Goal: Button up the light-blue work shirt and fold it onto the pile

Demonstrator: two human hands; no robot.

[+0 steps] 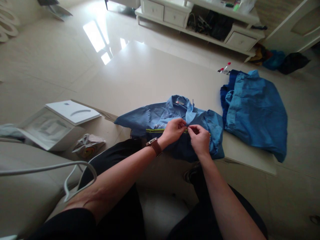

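Fingertips of left hand (173,130) and right hand (200,138) in pinch on blue shirt (155,118); glossy pale table (150,76), far white cabinet (175,15).

On the tabletop (140,80) we see a second blue garment (257,113) heaped at the right end, its hem spilling over the near right corner. Just beyond it, at the far edge, lie two small red-capped bottles (225,68). Off the near left corner sits an open white box (60,123), with a crumpled plastic bag (88,146) beside it. A white cable (77,171) loops over the pale sofa cushion (25,193). Across the glossy floor stands a white cabinet (172,15) with drawers, and a blue bag (275,59) and a black bag (293,62) lie to its right.
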